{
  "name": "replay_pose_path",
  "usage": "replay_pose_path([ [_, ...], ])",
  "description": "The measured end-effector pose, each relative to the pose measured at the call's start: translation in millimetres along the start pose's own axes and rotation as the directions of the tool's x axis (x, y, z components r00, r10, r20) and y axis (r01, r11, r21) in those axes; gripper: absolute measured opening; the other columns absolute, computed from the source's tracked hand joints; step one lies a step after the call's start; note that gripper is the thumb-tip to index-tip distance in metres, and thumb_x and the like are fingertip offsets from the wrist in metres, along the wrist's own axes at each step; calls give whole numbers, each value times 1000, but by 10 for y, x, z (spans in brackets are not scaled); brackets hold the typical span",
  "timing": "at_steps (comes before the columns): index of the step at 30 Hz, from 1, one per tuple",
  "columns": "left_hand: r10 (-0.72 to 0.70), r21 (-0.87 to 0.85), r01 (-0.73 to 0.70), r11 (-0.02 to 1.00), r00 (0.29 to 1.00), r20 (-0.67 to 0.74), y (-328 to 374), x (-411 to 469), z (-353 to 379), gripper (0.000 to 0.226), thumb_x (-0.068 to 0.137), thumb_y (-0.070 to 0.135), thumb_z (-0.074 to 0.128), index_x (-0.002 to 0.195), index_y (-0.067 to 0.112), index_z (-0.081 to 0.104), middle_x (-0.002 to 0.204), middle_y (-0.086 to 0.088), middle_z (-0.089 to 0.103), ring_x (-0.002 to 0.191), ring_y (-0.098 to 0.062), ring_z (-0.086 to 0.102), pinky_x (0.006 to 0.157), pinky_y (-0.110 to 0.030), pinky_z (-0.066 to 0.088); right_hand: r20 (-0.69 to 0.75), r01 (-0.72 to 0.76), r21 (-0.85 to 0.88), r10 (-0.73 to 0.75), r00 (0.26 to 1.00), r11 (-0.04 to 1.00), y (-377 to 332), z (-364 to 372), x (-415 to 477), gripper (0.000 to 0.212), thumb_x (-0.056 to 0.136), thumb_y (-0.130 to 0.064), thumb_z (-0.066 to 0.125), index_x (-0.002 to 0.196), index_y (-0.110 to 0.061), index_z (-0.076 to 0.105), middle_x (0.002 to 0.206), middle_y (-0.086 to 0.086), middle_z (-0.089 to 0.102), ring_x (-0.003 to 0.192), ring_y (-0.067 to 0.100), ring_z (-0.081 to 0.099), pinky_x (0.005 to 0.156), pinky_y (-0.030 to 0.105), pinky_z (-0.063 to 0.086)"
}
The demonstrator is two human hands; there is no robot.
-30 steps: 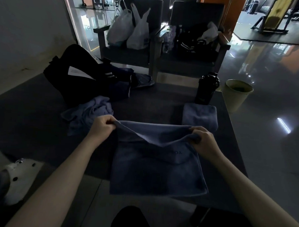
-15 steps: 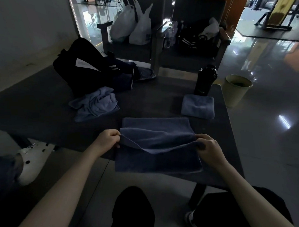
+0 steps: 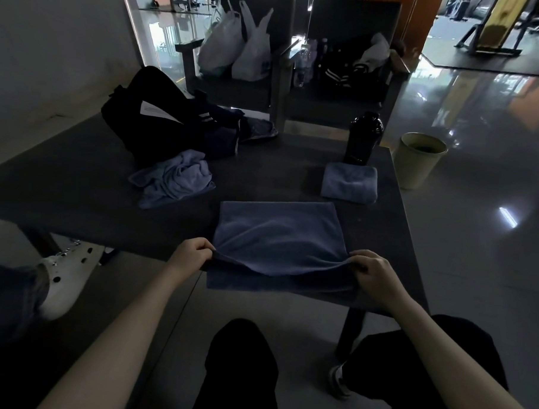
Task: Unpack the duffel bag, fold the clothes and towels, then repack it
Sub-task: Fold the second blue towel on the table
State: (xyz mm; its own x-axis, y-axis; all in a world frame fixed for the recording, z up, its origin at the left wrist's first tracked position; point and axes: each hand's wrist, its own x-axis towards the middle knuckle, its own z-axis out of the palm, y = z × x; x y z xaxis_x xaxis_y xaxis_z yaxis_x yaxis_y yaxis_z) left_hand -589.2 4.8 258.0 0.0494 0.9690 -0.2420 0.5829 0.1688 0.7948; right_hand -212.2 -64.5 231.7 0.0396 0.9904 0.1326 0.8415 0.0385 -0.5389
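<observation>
Dim room, dark grey bench [image 3: 77,189] on a glossy grey floor [image 3: 476,244], both hands folding a towel at the near edge.

Behind the bench stand two dark armchairs [image 3: 353,96], one holding white plastic bags [image 3: 238,51]. A pale green bin [image 3: 418,161] sits on the floor just beside the bench's right corner. The flat blue-grey towel [image 3: 276,232] lies at the near right of the bench. The left hand [image 3: 192,253] pinches its upper layer at the near left corner and the right hand [image 3: 373,270] pinches the near right corner, the edge sagging between them. Beyond lie a crumpled pale blue towel [image 3: 173,178] against the black duffel bag [image 3: 148,121], and a folded blue-grey towel [image 3: 349,183] just before a black bottle [image 3: 362,137].
</observation>
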Motion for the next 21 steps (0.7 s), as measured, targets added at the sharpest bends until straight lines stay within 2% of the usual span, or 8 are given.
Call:
replay_pose_path([
  [3,-8,82,13,997,998,-59,-57,2,45,20,90,8,52,80,1,68,95,-11,61,86,-24,57,76,-33,42,73,8,-134,1,997,991,-55,-4,-48,22,86,-22,66,106,-15,72,128,3,57,115,25,54,94,34,44],
  [5,5,153,15,988,992,-124,-121,21,106,31,91,14,56,63,6,66,99,-14,59,81,-22,56,74,-29,39,84,60,-243,-40,996,968,-85,-5,-91,44,82,-48,66,115,-20,67,134,-2,52,121,23,49,96,38,41],
  [6,5,206,28,978,987,-158,-146,19,149,31,92,18,58,64,6,66,102,-16,58,79,-22,54,73,-29,38,95,97,-272,-74,993,957,-95,-4,-113,57,78,-60,60,120,-21,64,136,-2,51,123,22,47,98,39,39],
  [8,-17,288,89,954,970,-243,-147,-18,237,23,90,26,62,81,5,64,111,-17,54,85,-22,52,73,-29,39,138,177,-309,-140,980,934,-93,18,-157,80,71,-75,43,129,-22,58,142,-1,47,130,22,43,104,40,34],
  [11,-23,359,123,925,963,-270,-78,-68,329,34,88,34,63,114,13,56,125,-10,47,108,-26,51,84,-37,47,187,217,-315,-164,969,924,-71,88,-224,89,67,-77,35,134,-21,54,145,2,45,133,25,41,109,41,28],
  [14,77,585,2,811,991,-110,-44,-26,412,48,96,41,45,141,25,41,147,-2,37,131,-26,38,104,-44,37,133,209,-352,-172,976,912,-57,140,-254,81,68,-73,40,125,-21,62,137,3,54,127,26,50,106,47,34],
  [17,39,675,-23,738,999,-9,-57,22,500,52,100,46,30,149,29,27,158,3,20,142,-23,20,114,-44,20,84,237,-449,-223,971,862,-56,173,-271,69,70,-68,43,112,-21,70,122,4,65,116,27,60,95,50,43],
  [21,-4,723,-37,690,998,55,-1,158,496,54,101,47,22,152,31,13,160,7,6,146,-24,8,116,-49,9,18,207,-474,-226,974,856,-11,221,-294,55,78,-56,42,112,-23,69,122,2,65,116,28,60,94,52,45],
])
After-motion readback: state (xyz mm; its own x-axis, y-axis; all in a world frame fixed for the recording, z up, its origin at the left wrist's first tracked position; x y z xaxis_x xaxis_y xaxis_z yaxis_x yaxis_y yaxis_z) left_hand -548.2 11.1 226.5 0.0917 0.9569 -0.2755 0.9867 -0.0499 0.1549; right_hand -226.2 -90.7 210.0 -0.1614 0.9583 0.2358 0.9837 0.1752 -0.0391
